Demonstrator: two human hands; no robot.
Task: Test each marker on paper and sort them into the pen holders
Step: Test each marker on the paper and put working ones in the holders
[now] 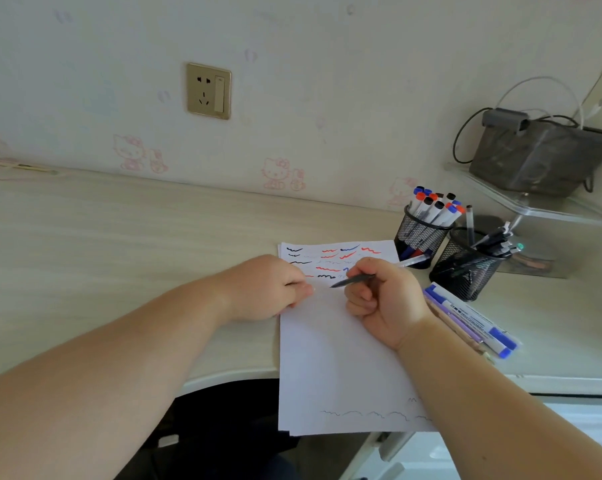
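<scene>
Gripping a dark pen (353,280) in curled right hand (384,299) fingers, tip on the paper (334,358); left hand (263,287), fingers curled, pinning the paper's left edge on the desk (119,237).

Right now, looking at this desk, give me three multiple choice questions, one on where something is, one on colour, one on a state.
1. Where do the loose markers lie?
A. right of the paper, in front of the holders
B. on the glass shelf
C. left of the paper

2. Which colours are the scribbles along the top of the paper?
A. green and yellow
B. black, red and blue
C. purple only

3. What is the right hand doing?
A. lying flat and empty
B. reaching into a holder
C. gripping a dark pen, tip at the paper

Answers:
1. A, they rest on the desk by the paper's right edge, near the front mesh holder.
2. B, those three colours show in the rows.
3. C, its fingers curl round the pen while the left hand rests on the paper's left edge.
</scene>
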